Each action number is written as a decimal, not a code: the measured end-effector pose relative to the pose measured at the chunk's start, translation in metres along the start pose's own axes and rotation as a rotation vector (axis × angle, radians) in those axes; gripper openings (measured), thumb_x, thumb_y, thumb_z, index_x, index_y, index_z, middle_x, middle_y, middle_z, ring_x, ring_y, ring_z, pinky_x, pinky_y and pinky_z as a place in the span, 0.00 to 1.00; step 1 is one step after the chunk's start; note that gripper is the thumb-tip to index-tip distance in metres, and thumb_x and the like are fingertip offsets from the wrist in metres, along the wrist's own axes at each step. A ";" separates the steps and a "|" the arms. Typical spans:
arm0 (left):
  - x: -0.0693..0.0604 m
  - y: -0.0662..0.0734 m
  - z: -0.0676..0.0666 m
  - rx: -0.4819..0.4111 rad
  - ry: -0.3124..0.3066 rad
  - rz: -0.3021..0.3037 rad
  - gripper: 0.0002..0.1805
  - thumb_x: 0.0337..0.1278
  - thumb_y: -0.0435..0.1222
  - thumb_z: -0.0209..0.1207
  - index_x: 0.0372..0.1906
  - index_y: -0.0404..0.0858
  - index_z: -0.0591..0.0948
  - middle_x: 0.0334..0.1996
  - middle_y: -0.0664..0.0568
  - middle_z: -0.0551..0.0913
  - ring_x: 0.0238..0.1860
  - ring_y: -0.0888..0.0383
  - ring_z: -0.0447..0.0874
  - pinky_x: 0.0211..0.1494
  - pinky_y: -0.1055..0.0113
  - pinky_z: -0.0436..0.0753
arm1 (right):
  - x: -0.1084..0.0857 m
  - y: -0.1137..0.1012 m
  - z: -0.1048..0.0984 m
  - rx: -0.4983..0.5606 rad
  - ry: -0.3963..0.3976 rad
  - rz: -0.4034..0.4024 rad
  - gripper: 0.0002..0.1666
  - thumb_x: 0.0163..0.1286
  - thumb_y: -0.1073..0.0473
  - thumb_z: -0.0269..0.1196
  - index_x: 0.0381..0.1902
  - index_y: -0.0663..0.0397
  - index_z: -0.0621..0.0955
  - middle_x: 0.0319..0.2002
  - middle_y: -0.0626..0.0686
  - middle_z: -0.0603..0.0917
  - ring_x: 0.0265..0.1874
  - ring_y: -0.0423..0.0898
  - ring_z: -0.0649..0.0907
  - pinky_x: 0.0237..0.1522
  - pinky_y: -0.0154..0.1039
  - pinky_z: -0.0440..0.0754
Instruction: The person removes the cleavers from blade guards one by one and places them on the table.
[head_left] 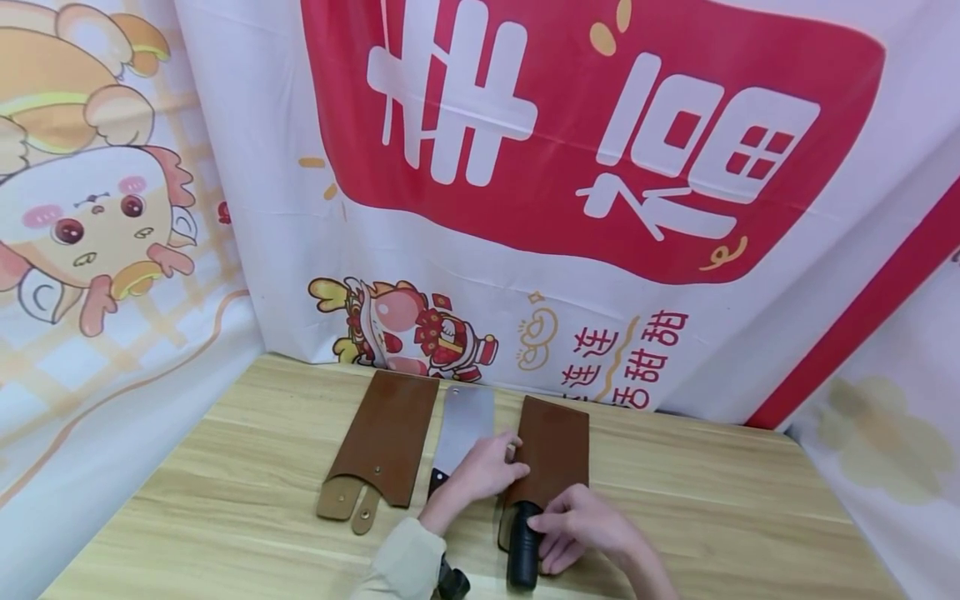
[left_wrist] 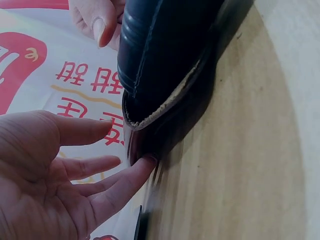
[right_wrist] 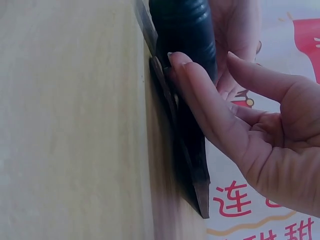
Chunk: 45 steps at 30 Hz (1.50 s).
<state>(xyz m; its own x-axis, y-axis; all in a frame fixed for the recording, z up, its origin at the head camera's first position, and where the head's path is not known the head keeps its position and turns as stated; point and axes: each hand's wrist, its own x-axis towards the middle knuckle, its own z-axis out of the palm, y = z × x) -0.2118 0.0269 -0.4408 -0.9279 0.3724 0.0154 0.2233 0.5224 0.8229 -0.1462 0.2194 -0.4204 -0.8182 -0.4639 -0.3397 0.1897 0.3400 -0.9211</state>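
Observation:
A brown leather sheath (head_left: pixel 553 450) lies on the table, and a black handle (head_left: pixel 523 546) sticks out of its near end. My left hand (head_left: pixel 491 467) is at the sheath's left edge; in the left wrist view a fingertip touches its side while the thumb stands apart. Beside the handle is my right hand (head_left: pixel 581 525), its fingers extended along the handle's side in the right wrist view and its thumb apart from them. Left of this sheath lies a cleaver (head_left: pixel 467 425) with a bare metal blade, its dark handle mostly hidden by my left arm.
A second brown sheath (head_left: pixel 386 437) with a snap strap (head_left: pixel 365 510) lies at the left. The wooden table (head_left: pixel 690 500) meets a printed cloth backdrop (head_left: pixel 450 250) at its far edge. More cloth hangs at both sides.

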 end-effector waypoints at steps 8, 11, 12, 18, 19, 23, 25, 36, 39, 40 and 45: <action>0.002 0.000 0.006 -0.029 -0.001 -0.010 0.24 0.59 0.33 0.71 0.56 0.26 0.78 0.45 0.38 0.85 0.45 0.48 0.83 0.49 0.50 0.84 | 0.002 0.000 0.011 -0.065 0.099 0.027 0.14 0.70 0.60 0.69 0.30 0.68 0.83 0.22 0.66 0.86 0.18 0.49 0.87 0.24 0.45 0.88; 0.002 -0.001 0.007 -0.081 -0.016 -0.031 0.23 0.58 0.32 0.71 0.55 0.26 0.79 0.43 0.40 0.86 0.42 0.51 0.83 0.45 0.53 0.84 | 0.003 -0.002 0.016 -0.110 0.150 0.043 0.16 0.68 0.58 0.71 0.27 0.67 0.83 0.20 0.63 0.85 0.16 0.50 0.87 0.22 0.45 0.88; 0.001 -0.002 0.007 -0.112 -0.024 -0.039 0.22 0.58 0.31 0.71 0.55 0.26 0.79 0.42 0.41 0.86 0.41 0.52 0.83 0.43 0.55 0.84 | 0.003 -0.002 0.017 -0.122 0.164 0.046 0.17 0.68 0.58 0.72 0.26 0.66 0.83 0.19 0.62 0.85 0.16 0.49 0.87 0.22 0.45 0.88; 0.000 -0.005 0.008 -0.239 -0.046 -0.108 0.22 0.60 0.29 0.70 0.56 0.26 0.79 0.37 0.45 0.87 0.33 0.55 0.84 0.30 0.63 0.84 | 0.004 -0.003 0.022 -0.122 0.214 0.051 0.14 0.63 0.63 0.73 0.25 0.65 0.80 0.20 0.61 0.85 0.17 0.50 0.87 0.23 0.45 0.88; 0.001 -0.005 0.009 -0.244 -0.046 -0.111 0.21 0.60 0.29 0.70 0.56 0.26 0.80 0.36 0.45 0.86 0.32 0.56 0.83 0.30 0.64 0.83 | 0.004 -0.003 0.022 -0.119 0.222 0.051 0.14 0.63 0.63 0.73 0.25 0.65 0.80 0.21 0.61 0.85 0.17 0.51 0.87 0.24 0.44 0.88; 0.002 -0.005 0.008 -0.285 -0.052 -0.108 0.18 0.60 0.29 0.70 0.54 0.28 0.82 0.37 0.46 0.88 0.32 0.56 0.84 0.29 0.64 0.83 | 0.004 -0.004 0.024 -0.108 0.243 0.037 0.12 0.62 0.66 0.72 0.25 0.65 0.80 0.24 0.60 0.84 0.19 0.51 0.88 0.25 0.45 0.89; 0.002 -0.004 0.006 -0.325 -0.051 -0.116 0.21 0.60 0.29 0.70 0.57 0.27 0.81 0.40 0.44 0.88 0.33 0.55 0.85 0.30 0.62 0.84 | 0.004 -0.006 0.024 -0.108 0.255 0.018 0.11 0.62 0.66 0.71 0.25 0.65 0.80 0.23 0.60 0.84 0.19 0.51 0.87 0.25 0.45 0.89; 0.004 0.003 -0.009 -0.542 0.044 -0.162 0.37 0.60 0.31 0.69 0.72 0.25 0.69 0.53 0.37 0.80 0.38 0.50 0.87 0.39 0.57 0.90 | 0.003 -0.017 0.023 -0.201 0.424 -0.052 0.07 0.57 0.67 0.68 0.26 0.65 0.80 0.25 0.54 0.82 0.19 0.44 0.84 0.24 0.41 0.87; 0.004 0.006 -0.011 -0.550 0.055 -0.158 0.37 0.62 0.34 0.69 0.72 0.26 0.69 0.53 0.38 0.80 0.44 0.50 0.86 0.45 0.54 0.89 | 0.002 -0.018 0.023 -0.217 0.464 -0.052 0.06 0.56 0.67 0.67 0.27 0.66 0.81 0.26 0.54 0.81 0.20 0.43 0.82 0.23 0.40 0.85; 0.004 0.007 -0.012 -0.544 0.062 -0.159 0.36 0.63 0.35 0.69 0.72 0.27 0.70 0.55 0.38 0.80 0.46 0.49 0.86 0.49 0.53 0.88 | 0.002 -0.019 0.024 -0.224 0.474 -0.055 0.06 0.56 0.67 0.67 0.27 0.67 0.81 0.25 0.54 0.81 0.20 0.43 0.81 0.23 0.39 0.84; 0.004 0.010 -0.016 -0.599 0.085 -0.175 0.35 0.66 0.40 0.67 0.70 0.27 0.71 0.61 0.36 0.80 0.57 0.45 0.83 0.62 0.48 0.81 | 0.000 -0.023 0.025 -0.299 0.512 -0.090 0.06 0.55 0.66 0.68 0.27 0.66 0.82 0.23 0.51 0.80 0.21 0.43 0.79 0.22 0.38 0.81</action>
<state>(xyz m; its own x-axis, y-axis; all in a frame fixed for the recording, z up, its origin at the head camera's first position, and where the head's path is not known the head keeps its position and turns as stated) -0.2182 0.0212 -0.4230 -0.9617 0.2448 -0.1233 -0.1170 0.0400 0.9923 -0.1368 0.1916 -0.4037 -0.9955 -0.0739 -0.0599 0.0074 0.5678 -0.8231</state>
